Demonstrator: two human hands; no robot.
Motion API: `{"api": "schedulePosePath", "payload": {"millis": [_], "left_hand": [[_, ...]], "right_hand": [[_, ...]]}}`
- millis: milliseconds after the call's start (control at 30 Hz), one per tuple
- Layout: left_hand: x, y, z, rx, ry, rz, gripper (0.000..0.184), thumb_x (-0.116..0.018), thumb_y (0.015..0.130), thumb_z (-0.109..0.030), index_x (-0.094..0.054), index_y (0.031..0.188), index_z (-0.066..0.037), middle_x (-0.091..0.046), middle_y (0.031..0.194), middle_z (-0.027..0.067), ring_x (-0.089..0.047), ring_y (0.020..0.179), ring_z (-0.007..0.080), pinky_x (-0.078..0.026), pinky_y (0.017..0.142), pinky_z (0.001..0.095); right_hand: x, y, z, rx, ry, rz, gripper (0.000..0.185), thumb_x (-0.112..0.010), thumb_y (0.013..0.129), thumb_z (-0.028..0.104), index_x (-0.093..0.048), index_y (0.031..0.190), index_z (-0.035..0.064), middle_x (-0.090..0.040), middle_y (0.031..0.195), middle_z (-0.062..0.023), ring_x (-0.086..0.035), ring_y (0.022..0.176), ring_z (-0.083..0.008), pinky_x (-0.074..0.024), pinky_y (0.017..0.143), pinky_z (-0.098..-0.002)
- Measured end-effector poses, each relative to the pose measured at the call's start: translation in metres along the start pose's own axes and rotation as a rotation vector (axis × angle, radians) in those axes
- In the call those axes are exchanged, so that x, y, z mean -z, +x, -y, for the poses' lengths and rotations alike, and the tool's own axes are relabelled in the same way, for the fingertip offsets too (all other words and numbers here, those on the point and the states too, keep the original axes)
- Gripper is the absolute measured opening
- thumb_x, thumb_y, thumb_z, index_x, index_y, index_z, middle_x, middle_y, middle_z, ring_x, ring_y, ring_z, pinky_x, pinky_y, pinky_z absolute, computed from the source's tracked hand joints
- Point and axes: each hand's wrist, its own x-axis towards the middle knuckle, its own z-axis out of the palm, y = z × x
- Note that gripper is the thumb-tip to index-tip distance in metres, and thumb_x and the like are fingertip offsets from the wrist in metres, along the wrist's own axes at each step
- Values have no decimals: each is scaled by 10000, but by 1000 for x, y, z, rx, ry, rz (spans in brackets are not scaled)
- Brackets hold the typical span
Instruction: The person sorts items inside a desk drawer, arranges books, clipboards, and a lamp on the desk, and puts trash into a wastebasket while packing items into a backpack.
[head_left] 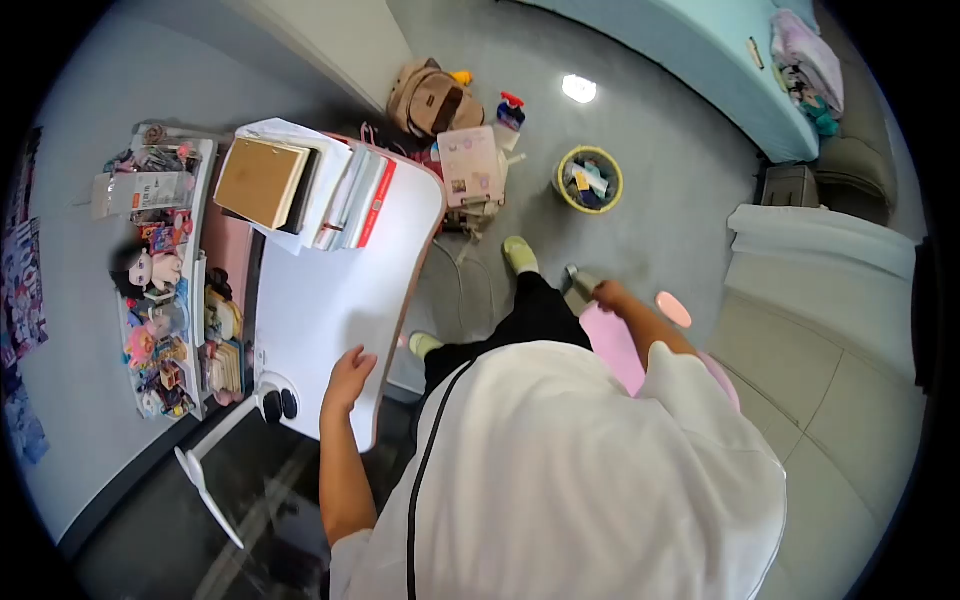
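Note:
My left hand (pixel 350 379) is over the near edge of the white desk (pixel 350 300), its fingers loosely apart and nothing in it. My right hand (pixel 611 297) is low on the other side of my body, fingers curled closed. Beside its fingertips is a small grey-green object (pixel 579 288) whose kind I cannot make out. Just below that hand is a pink chair seat (pixel 614 350), partly hidden by my shirt and arm.
Books and folders (pixel 305 190) are piled on the desk's far end. Shelves of dolls and trinkets (pixel 160 290) line the wall; a white lamp (pixel 215 440) stands nearby. On the floor are a backpack (pixel 430 100), a yellow-rimmed bin (pixel 587 205) and a loose cable (pixel 460 280).

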Motion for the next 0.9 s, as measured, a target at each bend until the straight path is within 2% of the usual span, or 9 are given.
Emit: {"api": "schedulePosePath", "payload": {"millis": [67,267,367,467,500,600,633,800,900], "left_hand": [[-23,-4,-37,-3,3,9,730,-735,986,-327,-449,1539,53,-645,1375,252,-638,1259,289,-496,1075,376],[-59,33,-72,-52,95,-4,793,-750,963,-356,-420,1546,68,-564,1460,305,-625,1300,349,-505,1079,398],[-70,64,-68,-195,612,-148,781,-764,941,-349,-447,1519,71,-569,1444,308,-635,1264,406,-505,1076,434],[-86,102,-58,-318,760,-288,722,-770,920,-366,-526,1461,46,-621,1381,277,-646,1210,430,-506,1060,468],[-95,107,-64,-276,731,-241,700,-771,914,-373,-551,1437,37,-635,1360,268,-650,1197,428,-507,1053,476],[-139,114,-70,-144,611,-42,662,-777,896,-407,-615,1384,10,-669,1321,241,-657,1179,418,-510,1041,486],[-163,120,-46,-98,566,73,665,-779,891,-428,-627,1378,-1,-673,1324,233,-658,1187,415,-511,1042,483],[-298,99,45,129,239,315,696,-813,849,-516,-698,1236,51,-745,1098,240,-716,1049,355,-570,884,442],[-325,83,47,273,15,321,752,-807,851,-555,-691,1209,96,-742,1084,249,-717,1031,336,-566,870,434]], "right_hand": [[36,10,10,110,81,-96,309,-676,972,215,-715,1180,-10,-715,922,-116,-678,745,-201,-558,612,-344],[103,40,35,109,344,-156,327,-682,974,232,-703,1210,7,-712,942,-87,-676,767,-186,-560,647,-331],[104,46,32,137,182,-126,329,-697,970,258,-721,1175,2,-730,956,-103,-687,779,-203,-572,677,-363],[84,40,34,342,-206,-171,437,-726,914,395,-771,1059,-14,-772,981,-205,-743,918,-319,-582,794,-441],[77,22,50,339,-278,-89,537,-751,889,500,-775,1047,-13,-770,1015,-231,-739,932,-381,-569,838,-470],[42,-14,89,328,-507,109,724,-716,868,693,-759,1049,-6,-755,985,-250,-733,967,-381,-550,871,-480],[33,-39,113,288,-584,131,826,-685,866,725,-718,1205,-27,-717,1195,-267,-685,1135,-401,-522,1009,-479],[-2,-25,114,555,-691,-173,741,-735,842,644,-718,1190,-10,-697,1197,-280,-668,1152,-434,-518,1029,-492],[14,-12,124,465,-749,-42,688,-729,861,523,-649,1288,-10,-678,1267,-266,-655,1168,-455,-527,1017,-500]]}}
